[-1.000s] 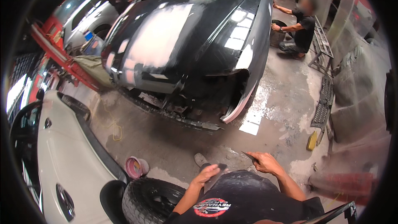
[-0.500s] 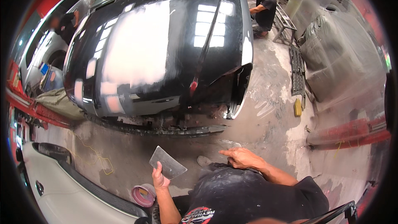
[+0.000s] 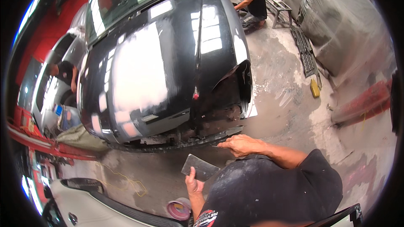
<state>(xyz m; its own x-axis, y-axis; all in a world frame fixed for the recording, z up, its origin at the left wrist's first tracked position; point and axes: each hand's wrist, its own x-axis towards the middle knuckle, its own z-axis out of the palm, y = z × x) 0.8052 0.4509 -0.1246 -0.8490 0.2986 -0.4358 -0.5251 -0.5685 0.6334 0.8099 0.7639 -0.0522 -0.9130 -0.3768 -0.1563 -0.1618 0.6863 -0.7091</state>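
Observation:
My left hand (image 3: 193,185) grips a flat grey rectangular plate (image 3: 200,167) by its edge, thumb on top. To its right, my right hand (image 3: 243,145) is closed with its fingers pressed together, pointing left. Something thin may stick out at those fingertips, but I cannot make out what it is. Both hands are in front of a black car hood (image 3: 176,67), apart from it. A broad pale, whitish patch (image 3: 139,71) covers the hood's middle.
A pinkish bucket (image 3: 179,208) stands below my left hand. A light-coloured vehicle (image 3: 101,210) is at lower left. One person (image 3: 254,6) crouches beyond the hood's right side; another (image 3: 65,73) is at far left. A yellow block (image 3: 314,88) and black grille (image 3: 304,50) lie at right.
The view has turned, so the car sits tilted and lower left. My left hand and the plate have come closer to my right hand, which stays closed.

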